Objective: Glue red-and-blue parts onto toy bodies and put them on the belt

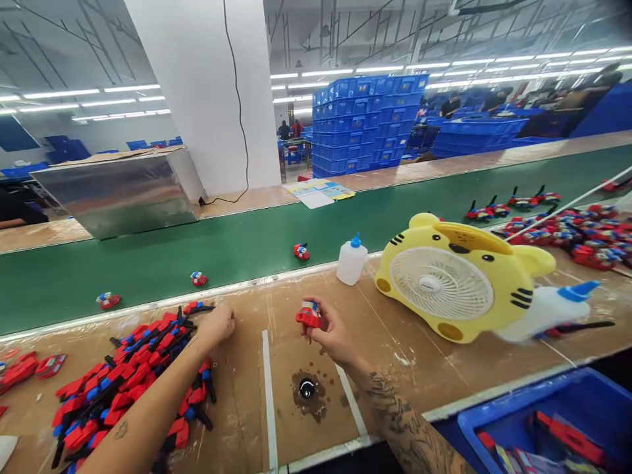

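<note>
My right hand [328, 329] holds a small red, white and blue toy piece [309, 315] between thumb and fingers, above the brown work table [247, 408]. At the right edge of a heap of red, blue and black parts [126, 375] is my left hand [222, 324], its fingers curled together; what they hold, if anything, is hidden. Below my right hand, a small round dark cup [307, 388] sits in a wet stain between two white tape strips.
Behind the table runs a green conveyor belt [247, 240] carrying toy pieces. A white bottle [352, 261], a yellow tiger-faced fan [459, 276] and another bottle [548, 309] stand right. A blue bin [474, 421] is at lower right.
</note>
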`<state>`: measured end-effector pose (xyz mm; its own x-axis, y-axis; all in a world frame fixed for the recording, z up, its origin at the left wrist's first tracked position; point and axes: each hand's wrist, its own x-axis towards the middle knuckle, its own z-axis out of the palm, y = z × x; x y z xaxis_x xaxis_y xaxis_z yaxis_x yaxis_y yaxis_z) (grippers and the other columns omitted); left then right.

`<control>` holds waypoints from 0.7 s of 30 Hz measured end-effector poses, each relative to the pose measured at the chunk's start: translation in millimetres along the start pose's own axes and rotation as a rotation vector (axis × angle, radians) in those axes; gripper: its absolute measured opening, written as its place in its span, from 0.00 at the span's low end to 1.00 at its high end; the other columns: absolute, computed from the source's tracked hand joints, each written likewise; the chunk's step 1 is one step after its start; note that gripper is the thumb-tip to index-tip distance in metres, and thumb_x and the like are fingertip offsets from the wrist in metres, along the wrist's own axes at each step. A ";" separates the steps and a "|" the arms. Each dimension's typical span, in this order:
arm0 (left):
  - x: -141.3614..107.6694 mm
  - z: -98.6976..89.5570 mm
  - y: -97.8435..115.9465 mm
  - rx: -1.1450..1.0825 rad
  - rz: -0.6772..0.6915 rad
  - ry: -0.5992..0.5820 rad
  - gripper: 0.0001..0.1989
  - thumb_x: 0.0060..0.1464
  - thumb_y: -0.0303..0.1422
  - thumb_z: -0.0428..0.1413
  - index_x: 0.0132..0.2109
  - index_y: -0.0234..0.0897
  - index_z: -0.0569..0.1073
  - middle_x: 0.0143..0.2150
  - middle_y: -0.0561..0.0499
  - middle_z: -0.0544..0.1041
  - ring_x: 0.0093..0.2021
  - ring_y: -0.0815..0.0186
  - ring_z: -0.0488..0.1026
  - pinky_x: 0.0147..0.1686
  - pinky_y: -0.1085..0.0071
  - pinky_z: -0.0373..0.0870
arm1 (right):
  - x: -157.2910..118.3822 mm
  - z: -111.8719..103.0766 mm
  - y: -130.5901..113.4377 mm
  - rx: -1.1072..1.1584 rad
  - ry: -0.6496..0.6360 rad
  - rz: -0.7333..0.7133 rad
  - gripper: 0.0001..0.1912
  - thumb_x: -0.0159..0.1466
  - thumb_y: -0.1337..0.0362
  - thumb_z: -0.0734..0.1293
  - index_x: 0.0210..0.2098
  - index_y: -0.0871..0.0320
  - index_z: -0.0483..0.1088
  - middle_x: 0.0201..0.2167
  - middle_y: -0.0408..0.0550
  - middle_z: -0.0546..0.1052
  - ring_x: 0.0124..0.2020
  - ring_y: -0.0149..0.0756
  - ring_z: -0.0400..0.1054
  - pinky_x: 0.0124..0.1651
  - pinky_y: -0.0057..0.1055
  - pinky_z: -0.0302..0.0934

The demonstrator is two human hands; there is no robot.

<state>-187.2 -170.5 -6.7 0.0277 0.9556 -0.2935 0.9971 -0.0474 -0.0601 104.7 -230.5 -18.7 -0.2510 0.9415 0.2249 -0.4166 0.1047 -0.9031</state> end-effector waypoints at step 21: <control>-11.0 19.9 18.2 -0.547 0.109 0.028 0.10 0.36 0.30 0.60 0.26 0.39 0.64 0.25 0.55 0.68 0.32 0.62 0.69 0.31 0.71 0.59 | -82.8 -45.5 14.3 0.346 0.169 0.291 0.19 0.55 0.61 0.77 0.45 0.50 0.75 0.44 0.48 0.78 0.39 0.37 0.73 0.38 0.34 0.70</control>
<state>-170.7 -187.7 -23.6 0.1277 0.9612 -0.2447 0.8798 0.0041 0.4753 159.3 -292.5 -66.8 -0.2664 0.9578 -0.1076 -0.6233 -0.2563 -0.7388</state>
